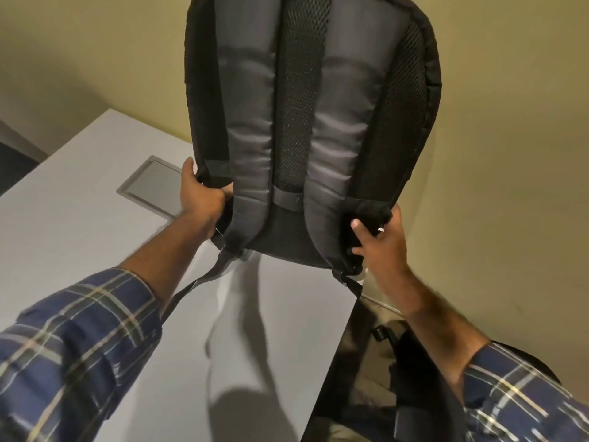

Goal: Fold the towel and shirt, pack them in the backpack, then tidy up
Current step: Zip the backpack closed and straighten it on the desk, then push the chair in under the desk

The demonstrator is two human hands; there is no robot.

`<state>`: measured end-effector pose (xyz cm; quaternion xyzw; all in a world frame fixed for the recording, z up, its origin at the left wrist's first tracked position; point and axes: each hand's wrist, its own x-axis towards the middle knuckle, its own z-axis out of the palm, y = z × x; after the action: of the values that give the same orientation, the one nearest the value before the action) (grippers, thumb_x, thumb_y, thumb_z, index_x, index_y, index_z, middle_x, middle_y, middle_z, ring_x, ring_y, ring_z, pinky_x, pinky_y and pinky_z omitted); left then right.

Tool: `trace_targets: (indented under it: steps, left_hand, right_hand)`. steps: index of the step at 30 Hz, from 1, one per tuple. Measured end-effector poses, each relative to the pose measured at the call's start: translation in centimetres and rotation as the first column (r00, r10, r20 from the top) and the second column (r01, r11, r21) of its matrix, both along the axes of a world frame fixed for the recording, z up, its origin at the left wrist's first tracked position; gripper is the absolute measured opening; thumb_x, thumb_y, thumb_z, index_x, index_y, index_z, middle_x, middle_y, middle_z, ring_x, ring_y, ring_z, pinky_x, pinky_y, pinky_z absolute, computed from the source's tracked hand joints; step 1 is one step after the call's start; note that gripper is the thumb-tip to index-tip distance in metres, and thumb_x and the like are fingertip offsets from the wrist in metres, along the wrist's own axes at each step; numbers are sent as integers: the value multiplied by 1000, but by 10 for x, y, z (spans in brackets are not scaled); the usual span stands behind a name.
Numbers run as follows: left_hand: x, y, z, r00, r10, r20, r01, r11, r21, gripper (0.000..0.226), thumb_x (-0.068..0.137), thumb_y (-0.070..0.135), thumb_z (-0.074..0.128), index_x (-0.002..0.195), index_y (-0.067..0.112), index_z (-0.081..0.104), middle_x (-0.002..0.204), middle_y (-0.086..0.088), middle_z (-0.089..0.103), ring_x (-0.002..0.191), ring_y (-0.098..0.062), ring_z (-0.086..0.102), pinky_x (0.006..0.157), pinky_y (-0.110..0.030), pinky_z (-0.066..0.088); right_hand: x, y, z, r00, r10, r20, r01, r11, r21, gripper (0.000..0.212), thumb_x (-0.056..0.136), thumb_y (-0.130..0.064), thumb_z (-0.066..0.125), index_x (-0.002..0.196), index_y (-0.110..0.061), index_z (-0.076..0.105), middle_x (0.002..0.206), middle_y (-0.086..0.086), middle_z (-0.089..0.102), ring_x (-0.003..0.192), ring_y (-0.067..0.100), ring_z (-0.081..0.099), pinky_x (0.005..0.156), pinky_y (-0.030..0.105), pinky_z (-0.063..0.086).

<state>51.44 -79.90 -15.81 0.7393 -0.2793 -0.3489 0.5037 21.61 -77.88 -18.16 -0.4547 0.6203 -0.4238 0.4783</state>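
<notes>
A black and grey backpack [306,122] is held up in the air above the table, its padded back panel and grey shoulder straps facing me. My left hand [200,196] grips its lower left corner by the strap. My right hand [379,237] grips the lower right corner, thumb on the black fabric. A loose strap [204,279] dangles from the bottom left toward my left sleeve. No towel or shirt is in view.
A white table [95,244] lies below, with a grey inset cable flap [153,186] near its far side. Its right edge runs down at the lower middle; beyond it sits a dark chair [398,362]. A beige wall [510,154] stands close behind.
</notes>
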Motion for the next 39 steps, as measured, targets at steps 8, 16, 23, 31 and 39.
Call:
trace_targets:
  steps: [8, 16, 23, 31, 39]
  left_hand:
    - [-11, 61, 9, 977, -17, 215, 7, 999, 49, 76, 90, 31, 70, 153, 23, 29, 151, 0, 45, 136, -23, 44, 113, -43, 39]
    - [-47, 171, 39, 879, -199, 432, 174, 980, 97, 57, 94, 33, 64, 144, 15, 46, 147, -3, 51, 133, -24, 48, 110, -37, 38]
    - [-80, 263, 46, 834, -315, 453, 335, 941, 37, 54, 91, 33, 67, 140, 18, 52, 143, 1, 54, 131, -17, 50, 106, -26, 38]
    - [-147, 350, 62, 775, -420, 473, 470, 883, 14, 47, 91, 37, 66, 134, 20, 57, 141, 4, 56, 131, -14, 49, 110, -30, 37]
    - [-251, 405, 84, 678, -593, 434, 647, 762, 30, 48, 91, 38, 66, 135, 21, 56, 138, 5, 57, 127, -12, 51, 99, -19, 34]
  right_hand:
    - [-11, 14, 10, 996, 83, 43, -84, 996, 27, 90, 86, -8, 73, 153, -31, 18, 137, -7, 53, 115, 14, 61, 89, 40, 57]
    - [-39, 97, 27, 950, 60, -308, -75, 996, -37, 89, 87, -24, 73, 157, -23, 17, 162, -1, 25, 147, 18, 27, 119, 33, 27]
    - [-71, 196, 46, 855, 153, -495, -190, 982, -24, 80, 89, -26, 71, 155, -17, 27, 160, 2, 29, 146, 19, 28, 113, 24, 22]
    - [-138, 301, 75, 708, 188, -681, -261, 965, -5, 71, 88, -27, 71, 150, -15, 38, 158, 7, 35, 150, 23, 18, 118, 33, 17]
    - [-240, 385, 102, 531, 308, -790, -291, 941, 171, 76, 88, -35, 70, 153, -17, 33, 162, 5, 23, 151, 23, 12, 120, 34, 13]
